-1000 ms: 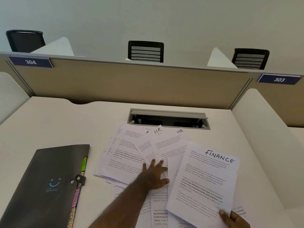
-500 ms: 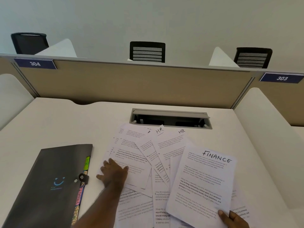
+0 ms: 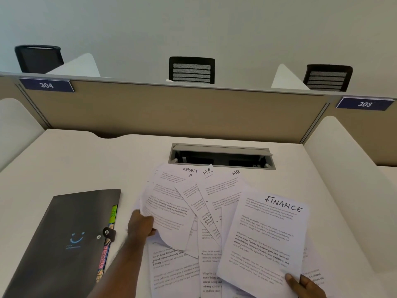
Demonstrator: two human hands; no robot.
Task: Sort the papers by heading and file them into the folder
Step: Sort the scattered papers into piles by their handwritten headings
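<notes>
Two hands gripping: left hand [image 3: 140, 225] pinching floppy papers [image 3: 169, 211] edge, right hand [image 3: 305, 284] holding FINANCE sheet [image 3: 264, 239] corner.

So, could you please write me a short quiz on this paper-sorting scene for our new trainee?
1. True or false: the dark folder lies shut on the desk.
2. Which heading is on the sheet pinched by the right hand? A) SPORTS B) FINANCE C) HR
3. Fill in: the left hand grips the edge of a sheet from the ____ side of the spread pile.

Key
1. True; its snap strap is fastened.
2. B
3. left
</notes>
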